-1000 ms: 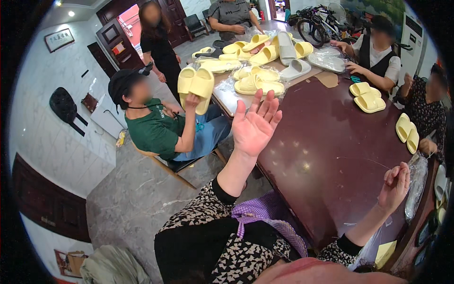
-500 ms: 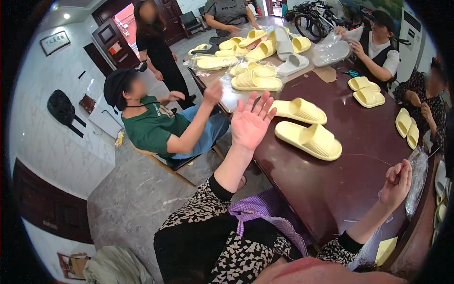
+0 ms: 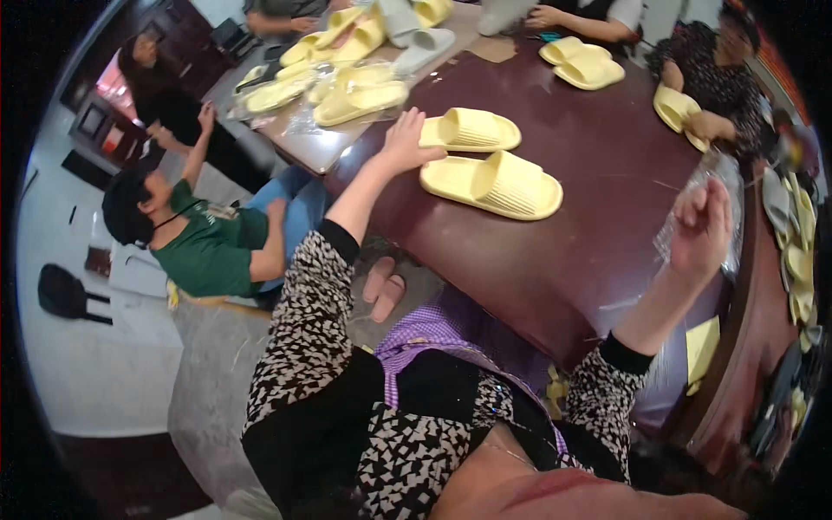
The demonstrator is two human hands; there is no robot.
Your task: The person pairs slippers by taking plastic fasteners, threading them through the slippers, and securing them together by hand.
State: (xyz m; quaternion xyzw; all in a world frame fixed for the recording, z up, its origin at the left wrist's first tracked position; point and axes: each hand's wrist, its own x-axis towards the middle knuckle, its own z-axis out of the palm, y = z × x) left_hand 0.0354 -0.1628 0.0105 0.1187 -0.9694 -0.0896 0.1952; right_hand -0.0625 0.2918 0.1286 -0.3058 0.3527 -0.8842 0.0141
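Left grip (image 3: 409, 146) now at slipper heels (image 3: 444, 175)

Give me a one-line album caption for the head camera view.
Left hand at two yellow slippers on a dark red table, right hand beside clear plastic wrapping.

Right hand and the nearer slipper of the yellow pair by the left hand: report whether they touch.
Apart. The head view shows a broad stretch of dark red tabletop between the right hand and the nearer yellow slipper.
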